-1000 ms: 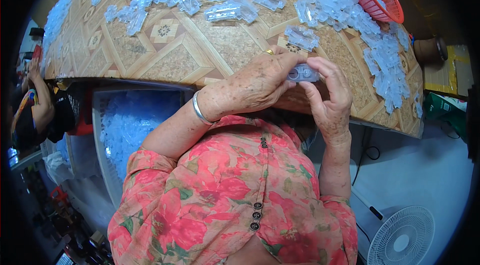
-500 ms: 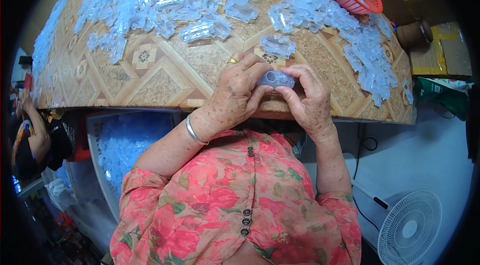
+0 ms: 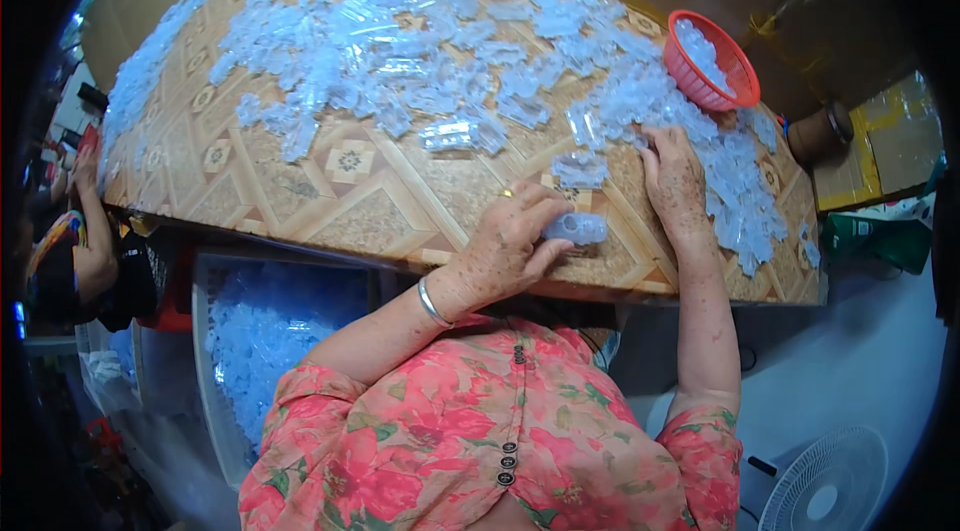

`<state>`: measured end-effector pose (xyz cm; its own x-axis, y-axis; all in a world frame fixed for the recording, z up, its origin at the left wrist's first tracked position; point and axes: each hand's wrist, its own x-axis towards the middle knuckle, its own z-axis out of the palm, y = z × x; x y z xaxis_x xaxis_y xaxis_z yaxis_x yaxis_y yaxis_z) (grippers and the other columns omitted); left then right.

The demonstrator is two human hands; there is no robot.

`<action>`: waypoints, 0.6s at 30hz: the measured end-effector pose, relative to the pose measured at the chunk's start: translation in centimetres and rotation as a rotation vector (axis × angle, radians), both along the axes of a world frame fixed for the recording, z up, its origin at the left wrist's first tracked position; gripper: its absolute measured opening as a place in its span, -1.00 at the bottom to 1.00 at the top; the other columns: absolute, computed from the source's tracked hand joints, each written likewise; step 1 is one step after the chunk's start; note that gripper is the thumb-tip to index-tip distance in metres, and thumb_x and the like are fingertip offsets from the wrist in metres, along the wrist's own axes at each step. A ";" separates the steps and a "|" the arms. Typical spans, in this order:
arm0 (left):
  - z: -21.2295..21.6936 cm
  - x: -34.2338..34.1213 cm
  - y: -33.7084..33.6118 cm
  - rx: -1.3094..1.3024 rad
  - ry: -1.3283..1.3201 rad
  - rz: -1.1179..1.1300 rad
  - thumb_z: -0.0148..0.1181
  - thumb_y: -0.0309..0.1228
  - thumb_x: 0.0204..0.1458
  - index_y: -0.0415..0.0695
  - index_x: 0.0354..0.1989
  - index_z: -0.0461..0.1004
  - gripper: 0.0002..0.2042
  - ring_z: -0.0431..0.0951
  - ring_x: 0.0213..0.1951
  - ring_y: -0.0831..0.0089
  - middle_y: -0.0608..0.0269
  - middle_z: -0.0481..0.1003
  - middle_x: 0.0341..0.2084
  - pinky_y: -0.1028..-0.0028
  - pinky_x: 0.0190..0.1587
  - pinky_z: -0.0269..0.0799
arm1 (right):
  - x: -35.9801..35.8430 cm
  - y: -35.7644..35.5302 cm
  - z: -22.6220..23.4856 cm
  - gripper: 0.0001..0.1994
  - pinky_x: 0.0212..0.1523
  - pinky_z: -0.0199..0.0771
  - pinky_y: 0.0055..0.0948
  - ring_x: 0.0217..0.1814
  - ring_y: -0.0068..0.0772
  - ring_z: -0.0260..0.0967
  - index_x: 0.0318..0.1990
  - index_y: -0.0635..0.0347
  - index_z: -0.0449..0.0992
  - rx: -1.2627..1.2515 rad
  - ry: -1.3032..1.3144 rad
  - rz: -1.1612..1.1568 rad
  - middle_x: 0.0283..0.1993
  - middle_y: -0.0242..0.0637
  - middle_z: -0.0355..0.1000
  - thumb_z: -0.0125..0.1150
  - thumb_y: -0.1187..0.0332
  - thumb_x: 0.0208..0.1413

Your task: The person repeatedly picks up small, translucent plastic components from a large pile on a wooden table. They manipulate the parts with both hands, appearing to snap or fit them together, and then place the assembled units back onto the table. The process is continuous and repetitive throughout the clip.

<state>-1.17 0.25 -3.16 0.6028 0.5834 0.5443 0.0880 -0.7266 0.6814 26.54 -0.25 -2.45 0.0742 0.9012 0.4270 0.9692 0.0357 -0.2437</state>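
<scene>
Left hand: your left hand [image 3: 508, 243] rests near the table's front edge, fingers curled around a small clear plastic piece [image 3: 577, 228], pinching it between thumb and fingertips. A gold ring sits on one finger and a silver bangle [image 3: 432, 303] circles the wrist.
Held piece: the pale bluish, see-through part sticks out to the right of your left fingers, just above the table's near edge and between your two hands.
Right hand: your right hand [image 3: 676, 183] lies flat and mostly open, palm down, farther out than the left, its fingertips touching the loose pile of clear pieces [image 3: 640, 96]. Whether it grips any one piece cannot be told.
Table: the wooden table [image 3: 350, 196] with a tan geometric inlay pattern spreads beyond both hands.
Plastic heap: a wide scatter of clear plastic parts [image 3: 400, 51] covers the surface ahead of and left of your left hand; more run down the table's right side past your right hand.
Basket: a red plastic basket [image 3: 711, 61] partly filled with the same parts sits just beyond your right hand.
Bin: below the table, left of your left forearm, a pale bin [image 3: 270, 331] holds more clear parts.
Other person: someone's arm [image 3: 85, 231] shows at the far left, well apart from your hands.
Fan: a white fan [image 3: 830, 481] stands on the floor, lower right.
</scene>
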 end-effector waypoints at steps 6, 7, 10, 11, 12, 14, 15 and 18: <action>-0.3 0.0 -0.2 -0.014 -0.035 0.003 0.39 -0.50 -0.12 -0.22 -0.06 0.49 -0.61 0.51 -0.14 -0.02 -0.01 0.49 -0.21 0.16 0.00 0.40 | -0.8 -1.1 0.5 -0.87 -0.11 0.47 -0.10 -0.13 0.02 0.47 -0.16 0.19 0.51 -0.030 0.048 0.008 -0.20 -0.10 0.46 0.22 0.44 0.14; -0.4 -0.1 -0.2 -0.022 -0.044 0.006 0.39 -0.50 -0.12 -0.22 -0.06 0.49 -0.61 0.51 -0.13 -0.02 -0.01 0.49 -0.20 0.16 -0.01 0.41 | -1.3 -1.6 1.0 -0.88 -0.12 0.47 -0.11 -0.13 0.01 0.47 -0.18 0.19 0.50 -0.058 0.063 -0.002 -0.21 -0.10 0.46 0.22 0.45 0.13; -0.2 -0.2 -0.1 0.001 -0.033 0.012 0.39 -0.49 -0.11 -0.22 -0.06 0.49 -0.62 0.51 -0.13 -0.04 -0.01 0.49 -0.18 0.16 -0.02 0.41 | -3.4 -3.8 3.4 -0.88 -0.15 0.47 -0.12 -0.14 0.03 0.46 -0.19 0.21 0.46 -0.263 0.240 -0.110 -0.21 -0.10 0.44 0.21 0.49 0.11; -0.2 -0.2 -0.3 -0.007 -0.030 0.007 0.39 -0.49 -0.10 -0.22 -0.06 0.49 -0.62 0.51 -0.14 -0.04 -0.01 0.49 -0.18 0.16 -0.02 0.41 | -3.3 -4.5 3.0 -0.86 -0.16 0.46 -0.11 -0.14 0.05 0.46 -0.18 0.21 0.45 -0.199 0.159 -0.073 -0.22 -0.10 0.43 0.20 0.51 0.10; -0.1 -0.2 -0.3 0.001 -0.029 0.011 0.39 -0.49 -0.10 -0.22 -0.07 0.49 -0.62 0.51 -0.14 -0.04 -0.01 0.49 -0.19 0.16 -0.03 0.42 | -2.8 -5.2 2.4 -0.84 -0.17 0.46 -0.10 -0.15 0.06 0.45 -0.17 0.22 0.43 -0.136 0.079 -0.035 -0.22 -0.10 0.42 0.19 0.54 0.08; 0.1 -0.1 -0.4 0.003 -0.026 0.002 0.39 -0.48 -0.11 -0.22 -0.07 0.49 -0.63 0.51 -0.16 -0.03 -0.01 0.49 -0.20 0.16 -0.06 0.43 | -2.7 -6.2 1.7 -0.81 -0.18 0.45 -0.08 -0.14 0.08 0.44 -0.16 0.22 0.41 -0.083 -0.032 0.004 -0.21 -0.10 0.40 0.17 0.58 0.04; 0.2 -0.1 -0.1 0.013 -0.024 0.012 0.39 -0.48 -0.10 -0.22 -0.08 0.49 -0.63 0.51 -0.17 -0.03 -0.01 0.49 -0.22 0.17 -0.08 0.44 | -3.0 -6.5 1.5 -0.79 -0.17 0.45 -0.07 -0.14 0.09 0.44 -0.16 0.23 0.40 -0.090 -0.065 0.013 -0.20 -0.09 0.39 0.16 0.60 0.03; -0.2 0.0 -0.1 -0.024 -0.010 0.013 0.40 -0.46 -0.09 -0.22 -0.09 0.49 -0.64 0.52 -0.20 -0.02 0.00 0.50 -0.29 0.19 -0.14 0.46 | -4.0 -8.0 1.5 -0.75 -0.13 0.44 -0.05 -0.10 0.10 0.42 -0.13 0.24 0.39 -0.143 -0.050 0.027 -0.16 -0.06 0.38 0.13 0.62 -0.01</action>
<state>-1.20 0.16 -3.38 0.5899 0.6041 0.5358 0.0901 -0.7086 0.6998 22.59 -8.28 -0.96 0.0308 0.9546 0.2963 0.9794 0.0303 -0.1997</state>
